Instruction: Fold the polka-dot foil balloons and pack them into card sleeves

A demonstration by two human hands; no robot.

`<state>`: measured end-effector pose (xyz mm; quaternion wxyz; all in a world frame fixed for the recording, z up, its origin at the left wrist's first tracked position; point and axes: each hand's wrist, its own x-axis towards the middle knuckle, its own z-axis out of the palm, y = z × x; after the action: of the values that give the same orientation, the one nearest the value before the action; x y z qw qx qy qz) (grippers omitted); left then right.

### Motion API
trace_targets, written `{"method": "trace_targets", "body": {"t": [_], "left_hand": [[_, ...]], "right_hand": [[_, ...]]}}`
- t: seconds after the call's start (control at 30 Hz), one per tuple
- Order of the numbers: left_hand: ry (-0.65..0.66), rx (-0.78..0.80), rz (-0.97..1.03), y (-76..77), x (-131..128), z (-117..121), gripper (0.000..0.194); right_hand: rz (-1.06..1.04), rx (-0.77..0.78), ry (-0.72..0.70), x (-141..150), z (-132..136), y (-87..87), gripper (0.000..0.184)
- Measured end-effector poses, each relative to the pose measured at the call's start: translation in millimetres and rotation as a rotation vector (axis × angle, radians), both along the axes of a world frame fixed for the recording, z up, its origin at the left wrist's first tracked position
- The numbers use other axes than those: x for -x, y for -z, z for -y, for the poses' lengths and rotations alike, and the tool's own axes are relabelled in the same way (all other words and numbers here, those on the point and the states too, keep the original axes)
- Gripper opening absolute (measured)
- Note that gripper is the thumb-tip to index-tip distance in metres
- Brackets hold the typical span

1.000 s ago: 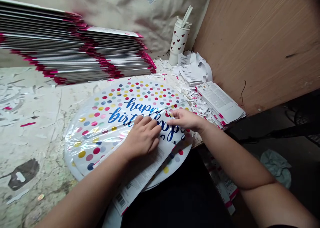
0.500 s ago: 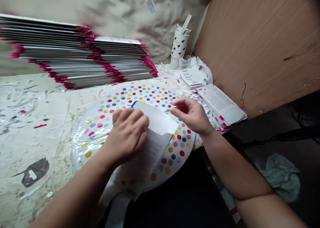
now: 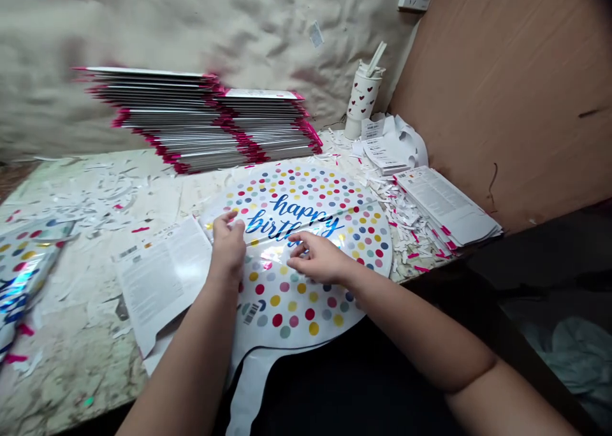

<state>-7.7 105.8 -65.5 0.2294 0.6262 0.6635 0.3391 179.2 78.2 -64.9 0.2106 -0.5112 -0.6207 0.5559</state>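
A flat foil balloon, white with coloured dots and blue "happy birthday" lettering, lies before me, its pale tail hanging over the table's front edge. My left hand is over the balloon's left part, fingers loosely bent and apart, nothing visible in them. Above the lettering my right hand hovers or rests lightly, its thumb and curved fingers apart; I cannot tell whether it touches the foil. A printed white card sleeve lies left of the balloon, partly behind my left forearm.
Pink-edged card sleeves are stacked at the back. A heart-patterned tumbler, a label roll and more printed sleeves stand at right by the wooden panel. Paper scraps litter the table. Another foil piece lies far left.
The white sleeve has gone from under my left hand on the balloon to the table at left, uncovering the lettering. My right hand has moved left over the balloon. The view has shifted left.
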Motion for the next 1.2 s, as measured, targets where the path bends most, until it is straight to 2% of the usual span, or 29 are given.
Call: {"method": "trace_targets", "body": {"t": [0.07, 0.1, 0.13, 0.2, 0.27, 0.3, 0.37, 0.4, 0.47, 0.53, 0.6, 0.67, 0.73, 0.8, 0.87, 0.93, 1.0, 1.07, 1.13, 1.2], "left_hand": [[-0.014, -0.003, 0.019, -14.5, 15, 4, 0.042], [0.040, -0.021, -0.012, -25.2, 26, 8, 0.041], [0.127, -0.029, -0.071, -36.0, 38, 11, 0.039], [0.400, 0.014, -0.359, -51.4, 64, 15, 0.043], [0.552, 0.163, -0.698, -53.8, 87, 14, 0.057], [0.582, 0.228, -0.827, -51.4, 94, 12, 0.064], [0.631, 0.284, -0.952, -46.8, 100, 7, 0.069], [0.673, 0.280, -0.956, -48.1, 100, 4, 0.063], [0.738, 0.275, -0.894, -61.9, 98, -2, 0.039], [0.721, 0.279, -0.844, -87.9, 94, -6, 0.014], [0.657, 0.235, -0.712, -114.0, 89, -6, 0.011], [0.616, 0.140, -0.331, -126.1, 76, 4, 0.018], [0.562, 0.039, 0.196, -117.3, 54, 22, 0.024], [0.442, -0.017, 0.533, -92.0, 29, 45, 0.027], [0.374, -0.009, 0.665, -63.8, 8, 66, 0.036], [0.371, 0.011, 0.709, -45.6, -5, 81, 0.041], [0.336, 0.003, 0.725, -42.9, -8, 90, 0.051], [0.261, -0.021, 0.705, -51.4, -6, 94, 0.061], [0.222, 0.005, 0.687, -62.2, -4, 93, 0.052], [0.250, 0.106, 0.717, -67.1, -5, 89, 0.033]], "right_hand": [[0.113, -0.174, -0.082, 4, -3, -3.0, 0.041], [0.127, -0.215, -0.112, 3, -4, -3.6, 0.037], [0.119, -0.225, -0.131, 1, -4, -3.3, 0.033], [0.077, -0.206, -0.124, -8, -4, 0.5, 0.029], [0.037, -0.181, -0.087, -19, -4, 6.8, 0.027], [0.016, -0.163, -0.068, -23, -3, 10.2, 0.028], [-0.040, -0.119, -0.046, -30, -2, 15.7, 0.030], [-0.070, -0.096, -0.042, -33, -1, 17.5, 0.031], [-0.134, -0.049, -0.041, -37, 1, 18.6, 0.033], [-0.233, 0.026, -0.071, -39, 3, 15.9, 0.038], [-0.381, 0.104, -0.144, -38, 8, 9.2, 0.052], [-0.543, 0.070, -0.177, -32, 14, -0.7, 0.074], [-0.675, -0.079, -0.106, -23, 21, -11.9, 0.079], [-0.737, -0.217, -0.015, -14, 27, -21.3, 0.061], [-0.723, -0.290, 0.017, -10, 30, -26.4, 0.042], [-0.658, -0.323, 0.009, -13, 31, -28.1, 0.036], [-0.596, -0.360, 0.024, -21, 32, -30.5, 0.039], [-0.567, -0.402, 0.068, -30, 32, -37.5, 0.044], [-0.580, -0.412, 0.116, -35, 28, -48.1, 0.041], [-0.572, -0.340, 0.105, -39, 18, -56.9, 0.030]]}}
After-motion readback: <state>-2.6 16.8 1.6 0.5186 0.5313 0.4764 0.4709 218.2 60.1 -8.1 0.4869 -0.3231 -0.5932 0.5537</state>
